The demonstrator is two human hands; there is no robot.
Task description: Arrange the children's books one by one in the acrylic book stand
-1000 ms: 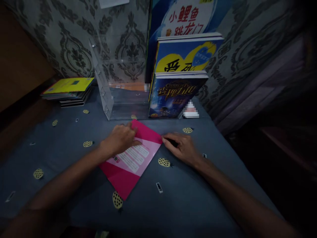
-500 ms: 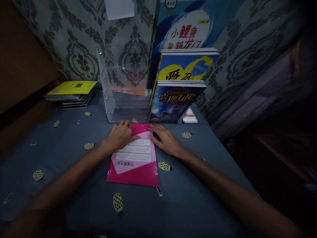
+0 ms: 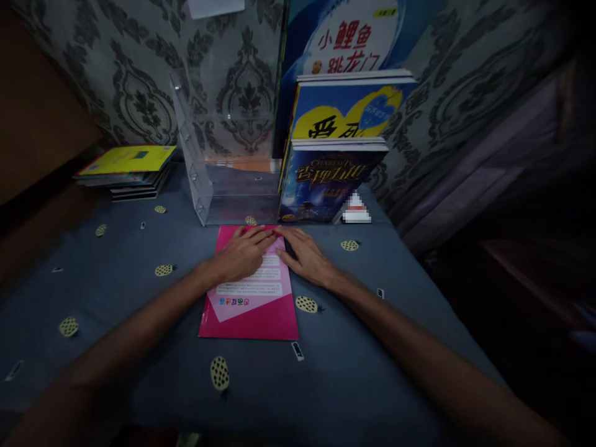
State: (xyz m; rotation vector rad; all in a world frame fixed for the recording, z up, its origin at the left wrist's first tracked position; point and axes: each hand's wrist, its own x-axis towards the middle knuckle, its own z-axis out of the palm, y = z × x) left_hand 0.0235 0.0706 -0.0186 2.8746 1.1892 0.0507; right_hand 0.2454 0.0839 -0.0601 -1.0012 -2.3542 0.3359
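A pink book lies flat on the blue cloth, its printed text upside down to me. My left hand rests open on the upper part of its cover, fingers stretched toward the top right corner. At that corner, my right hand lies over the book's right edge with its fingers extended and thumb apart; its fingertips are beside those of my left hand. Neither hand is closed round anything. The hands cover part of the cover's upper text.
Behind the book stands a clear acrylic rack, with upright books in its right half. A stack of thin books lies at the back left. A small blurred white triangular object stands right of the rack. Patterned wall behind.
My left hand has moved right from the book's upper left edge onto its cover, closer to my right hand. My right hand has barely moved. The view has shifted slightly.
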